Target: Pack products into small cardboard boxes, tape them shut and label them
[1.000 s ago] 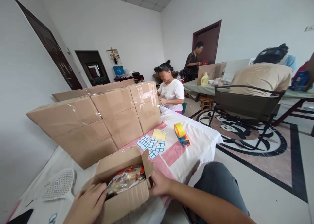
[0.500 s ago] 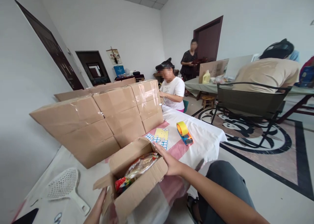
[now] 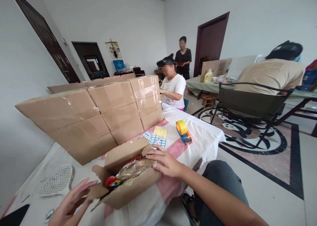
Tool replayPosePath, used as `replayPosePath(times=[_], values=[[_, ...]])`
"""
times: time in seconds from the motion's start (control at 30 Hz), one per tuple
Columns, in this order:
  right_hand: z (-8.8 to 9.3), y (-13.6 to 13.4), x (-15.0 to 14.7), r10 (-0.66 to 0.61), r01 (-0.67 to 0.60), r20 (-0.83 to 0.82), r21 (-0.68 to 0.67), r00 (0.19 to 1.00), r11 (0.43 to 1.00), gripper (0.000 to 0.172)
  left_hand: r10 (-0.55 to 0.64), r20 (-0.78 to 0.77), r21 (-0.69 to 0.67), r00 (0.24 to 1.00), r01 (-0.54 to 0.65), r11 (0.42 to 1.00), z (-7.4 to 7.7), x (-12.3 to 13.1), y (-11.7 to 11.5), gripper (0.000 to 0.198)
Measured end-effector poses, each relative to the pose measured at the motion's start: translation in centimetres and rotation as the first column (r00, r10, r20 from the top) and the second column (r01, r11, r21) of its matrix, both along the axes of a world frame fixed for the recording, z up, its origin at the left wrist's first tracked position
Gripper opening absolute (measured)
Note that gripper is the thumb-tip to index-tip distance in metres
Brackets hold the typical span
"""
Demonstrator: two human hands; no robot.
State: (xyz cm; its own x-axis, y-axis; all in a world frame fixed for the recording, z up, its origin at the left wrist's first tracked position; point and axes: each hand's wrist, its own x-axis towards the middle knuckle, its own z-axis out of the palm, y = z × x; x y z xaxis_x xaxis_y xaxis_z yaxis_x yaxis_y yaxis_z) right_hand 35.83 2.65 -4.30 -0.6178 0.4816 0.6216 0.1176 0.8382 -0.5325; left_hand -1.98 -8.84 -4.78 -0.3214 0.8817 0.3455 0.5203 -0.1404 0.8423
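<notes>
An open cardboard box [image 3: 133,193] stands on the cloth-covered table in front of me. Inside lie clear plastic-wrapped packages [image 3: 133,169] with red and colourful parts; what they contain is unclear. My left hand [image 3: 73,203] is at the box's left end, thumb and fingers apart around a raised flap [image 3: 97,191]. Over the right end rests my right hand [image 3: 164,161], its fingers spread on the folded-in flap and the edge.
Taped cardboard boxes [image 3: 114,110] are stacked behind the open box. A tape dispenser [image 3: 183,132] with yellow tape lies to the right, near printed paper pieces [image 3: 158,136]. A white slotted scoop [image 3: 58,179] lies left. A person [image 3: 173,87] sits across the table.
My left hand has risen from beside the box to its left flap. My right hand has shifted from the outer side onto the right-end flap, which now folds inward.
</notes>
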Motion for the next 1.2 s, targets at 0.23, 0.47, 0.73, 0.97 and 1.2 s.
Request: replayPosePath(times=[0.23,0.47,0.73,0.97,1.2], values=[[1.0,-0.9,-0.4,0.019,-0.02,-0.088,-0.006,0.996,1.0,0.025,0.104,0.265,-0.11,0.958,-0.077,0.991,-0.9,3.2,1.3,0.096],[0.6,-0.9,-0.5,-0.006,-0.004,-0.115,-0.086,0.993,0.996,0.031,-0.193,-0.053,-0.131,0.98,0.184,0.974,-2.4,1.6,1.9,0.054],[0.0,-0.7,-1.8,-0.152,0.064,-0.242,-0.336,0.958,0.94,0.035,-0.394,0.02,0.098,0.919,0.391,0.915,-3.9,0.0,2.3,0.113],[-0.4,-0.1,-3.2,-0.261,0.107,-0.297,-0.45,0.918,0.887,0.038,-0.152,0.118,-0.009,0.981,0.154,0.988,-0.6,4.6,0.8,0.056],[-0.5,0.0,-3.5,-0.321,0.152,-0.299,-0.473,0.899,0.868,0.025,0.02,0.178,-0.038,0.984,-0.013,0.999,-0.1,6.1,1.2,0.033]])
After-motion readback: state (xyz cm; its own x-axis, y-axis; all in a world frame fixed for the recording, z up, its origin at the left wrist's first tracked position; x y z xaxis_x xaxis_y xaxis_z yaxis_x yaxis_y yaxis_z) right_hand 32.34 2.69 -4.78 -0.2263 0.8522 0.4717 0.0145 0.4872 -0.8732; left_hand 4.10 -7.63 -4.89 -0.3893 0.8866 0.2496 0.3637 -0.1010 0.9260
